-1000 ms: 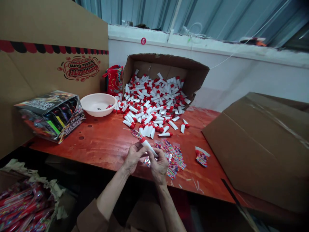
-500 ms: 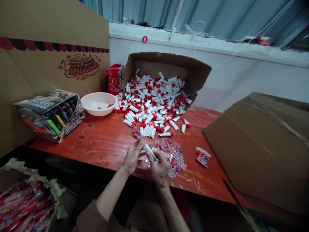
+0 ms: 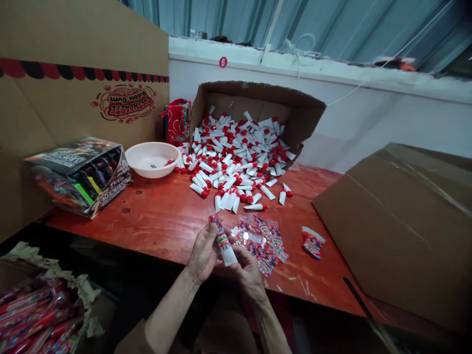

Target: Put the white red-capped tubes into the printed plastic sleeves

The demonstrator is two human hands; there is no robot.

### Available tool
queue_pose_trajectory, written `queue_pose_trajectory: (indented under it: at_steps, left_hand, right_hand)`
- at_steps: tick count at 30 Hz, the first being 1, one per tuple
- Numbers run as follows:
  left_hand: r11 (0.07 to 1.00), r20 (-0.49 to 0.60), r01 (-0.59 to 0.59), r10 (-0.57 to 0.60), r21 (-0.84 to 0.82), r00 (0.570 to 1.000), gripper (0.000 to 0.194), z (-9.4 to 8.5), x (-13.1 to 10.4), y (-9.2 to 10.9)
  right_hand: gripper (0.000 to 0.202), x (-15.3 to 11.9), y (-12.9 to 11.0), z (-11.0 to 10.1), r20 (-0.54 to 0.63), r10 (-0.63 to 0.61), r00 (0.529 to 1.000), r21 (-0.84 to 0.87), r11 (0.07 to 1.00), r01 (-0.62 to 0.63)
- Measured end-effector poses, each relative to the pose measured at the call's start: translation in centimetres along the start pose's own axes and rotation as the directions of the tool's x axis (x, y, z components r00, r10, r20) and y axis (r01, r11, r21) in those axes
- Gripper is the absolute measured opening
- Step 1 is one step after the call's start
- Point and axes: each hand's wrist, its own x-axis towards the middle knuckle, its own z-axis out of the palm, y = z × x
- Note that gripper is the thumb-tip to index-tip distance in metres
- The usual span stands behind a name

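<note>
The printed film sleeve could have creased or split where the fingers of the left hand grasped it around the upper part of the white tube, had they pressed too hard. It might also have jammed short or crooked, because the tube seemed to broaden towards its flat end, which was bare and gripped by the fingers of the right hand. The tube slanted just above the front edge of the red desk, so a slack hold could have let it drop off.

Half a second earlier, much of the print reached past the tube's upper end; now it wrapped most of the length, and the tube had come lower and steeper. The heap of red-capped tubes and the loose printed sleeves lay unchanged.
</note>
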Motion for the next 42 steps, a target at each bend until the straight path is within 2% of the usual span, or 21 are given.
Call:
queue_pose_trajectory:
  at_steps: [5,13,15,18,20,21,22,23,24,25,26,27,29,30,33,35,39,42]
  left_hand:
    - [0.999,0.049,-0.036,0.037,-0.015,0.998,0.045,0.5,-1.0,-1.1]
    - [0.997,0.068,-0.062,0.06,0.035,0.996,0.04,0.8,-1.2,-1.4]
    - [0.995,0.064,-0.068,0.064,0.07,0.996,0.04,0.6,-1.0,-1.6]
    - [0.961,0.037,-0.098,0.092,0.26,0.995,0.043,-1.3,-0.3,-0.2]
    - [0.838,-0.004,-0.142,0.169,0.526,0.986,0.046,-3.7,0.4,2.6]
    - [0.717,-0.016,-0.162,0.235,0.678,0.972,0.046,-5.1,0.8,4.5]
    - [0.553,-0.006,-0.181,0.319,0.813,0.948,0.047,-6.4,1.2,6.6]
    - [0.355,0.026,-0.186,0.411,0.916,0.911,0.047,-7.6,1.5,8.8]
    - [0.159,0.062,-0.167,0.518,0.973,0.853,0.051,-8.5,1.8,10.8]
    - [0.007,0.105,-0.134,0.583,0.991,0.806,0.057,-9.2,1.9,12.4]
    - [-0.091,0.144,-0.111,0.629,0.99,0.764,0.064,-9.5,1.9,13.6]
    - [-0.14,0.17,-0.103,0.657,0.985,0.734,0.068,-9.5,1.8,14.1]
    - [-0.119,0.183,-0.139,0.668,0.983,0.721,0.068,-8.9,1.4,13.4]
    - [-0.073,0.176,-0.17,0.657,0.983,0.733,0.065,-8.4,1.2,12.2]
    - [0.119,0.145,-0.253,0.56,0.96,0.816,0.052,-6.5,1.2,7.5]
    - [0.259,0.132,-0.278,0.468,0.925,0.874,0.049,-5.3,1.7,4.5]
    - [0.473,0.12,-0.278,0.337,0.836,0.934,0.043,-3.1,2.7,0.5]
    - [0.579,0.102,-0.231,0.247,0.782,0.964,0.041,-1.8,3.2,-1.2]
  right_hand:
    - [0.036,-0.1,1.4,0.6,-0.145,-0.03,0.989,-0.002,1.0,0.03]
    - [0.038,0.1,1.8,1.5,-0.218,-0.02,0.976,-0.021,1.0,0.016]
    - [0.037,0.1,1.4,1.9,-0.207,-0.01,0.978,-0.029,1.0,0.004]
    - [0.031,0.0,0.4,1.4,-0.072,0.039,0.997,-0.122,0.991,-0.048]
    - [0.026,0.1,-0.4,-0.3,0.004,0.066,0.998,-0.244,0.968,-0.063]
    - [0.026,0.2,-0.7,-1.6,0.003,0.065,0.998,-0.306,0.95,-0.061]
    - [0.026,0.3,-0.9,-3.1,-0.023,0.054,0.998,-0.364,0.93,-0.058]
    - [0.028,0.6,-1.0,-4.9,-0.068,0.038,0.997,-0.419,0.906,-0.063]
    - [0.029,0.8,-1.1,-6.8,-0.114,0.022,0.993,-0.475,0.877,-0.074]
    - [0.031,1.0,-0.9,-8.7,-0.145,0.013,0.989,-0.537,0.839,-0.09]
    - [0.032,1.3,-0.7,-10.5,-0.176,0.006,0.984,-0.598,0.793,-0.112]
    - [0.032,1.5,-0.4,-12.2,-0.2,-0.004,0.98,-0.654,0.745,-0.131]
    - [0.033,2.2,0.4,-15.1,-0.265,-0.04,0.963,-0.744,0.644,-0.178]
    - [0.034,2.5,0.9,-16.3,-0.305,-0.07,0.95,-0.781,0.589,-0.208]
    - [0.035,4.2,1.8,-18.2,-0.393,-0.163,0.905,-0.858,0.42,-0.297]
    - [0.033,5.7,2.1,-18.5,-0.365,-0.182,0.913,-0.889,0.357,-0.285]
    - [0.02,8.7,1.9,-17.7,-0.213,-0.077,0.974,-0.915,0.364,-0.171]
    - [0.013,9.7,1.2,-17.2,-0.165,-0.036,0.986,-0.904,0.404,-0.136]
